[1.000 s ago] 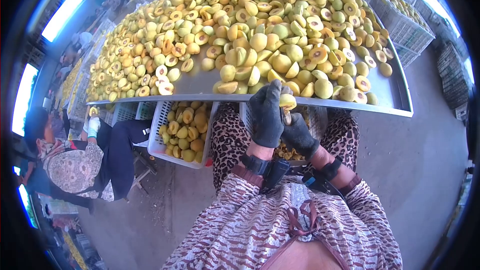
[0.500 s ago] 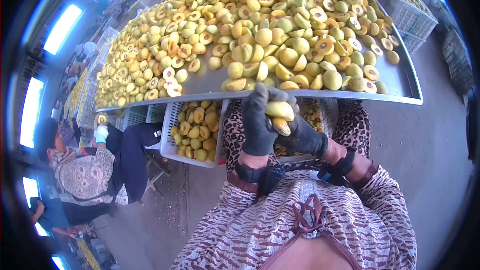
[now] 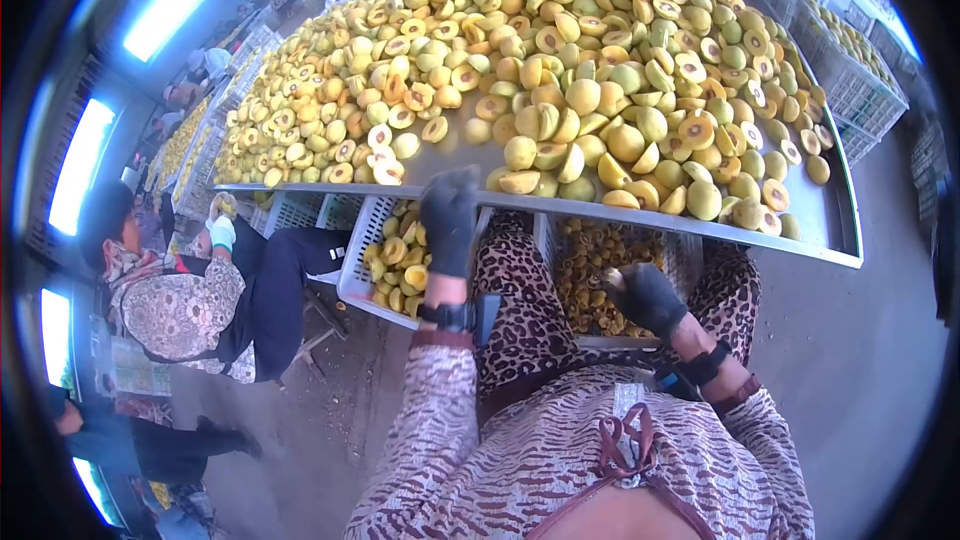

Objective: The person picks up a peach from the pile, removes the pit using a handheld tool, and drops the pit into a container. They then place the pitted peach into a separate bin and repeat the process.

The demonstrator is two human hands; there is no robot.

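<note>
Halved yellow fruit is heaped on a metal table. My left hand, in a dark glove, is over the table's front edge, above a white crate of fruit halves; motion blurs its fingers, and whether it holds anything is hidden. My right hand, also gloved, has its fingers closed round a small pale thing with a tip showing, over a crate of brown-yellow scraps between my knees.
A person in a patterned top sits at the left, a gloved hand holding fruit. Stacked crates of fruit stand at the right. Another person's dark-clad leg shows at lower left.
My hands have parted from the yellow fruit they held together. The left moved left to the table edge, the right moved right over the scrap crate. The view has shifted slightly.
</note>
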